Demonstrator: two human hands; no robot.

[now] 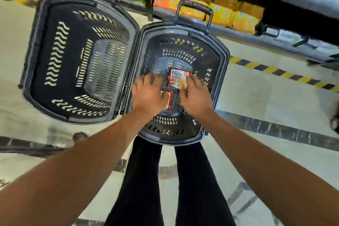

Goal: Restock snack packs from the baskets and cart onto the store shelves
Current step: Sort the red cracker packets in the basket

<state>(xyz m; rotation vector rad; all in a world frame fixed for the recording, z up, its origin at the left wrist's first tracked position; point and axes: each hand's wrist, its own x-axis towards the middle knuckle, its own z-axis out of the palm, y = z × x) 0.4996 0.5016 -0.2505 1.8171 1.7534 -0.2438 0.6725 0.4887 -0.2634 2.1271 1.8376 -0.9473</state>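
A: Reaching into the right basket [222,55], head view: both hands down at its floor. Left hand [149,95] lies over a red snack pack [167,100], mostly hidden under it; whether the fingers pinch it or just rest, I cannot tell. Right hand [195,97] has fingers at the right edge of a second red pack [177,78]; looks like touching, but a real pinch I cannot tell, motion blur.

B: Where are the packs against the basket?

A: Both flat on the basket floor, near the middle, the second one on the shelf side of the first. Only these two show.

B: Handling?

A: Judging: light, soft foil, crinkly, a bit slippery, contents crushable. Take by an edge or seam, thumb under, no squeezing.

B: Surroundings, obstacles?

A: Left basket [42,57] touches the right basket's left rim, nothing visible inside. Beyond the baskets, store shelves [256,35] with orange-yellow packs [225,14]. Right basket's raised handle [194,8] stands between packs and shelf: lift over it. Basket walls are deep, so wrists go in steep. Hazard tape [282,72] on the floor right of the basket; person's black-trousered legs [165,180] near side.
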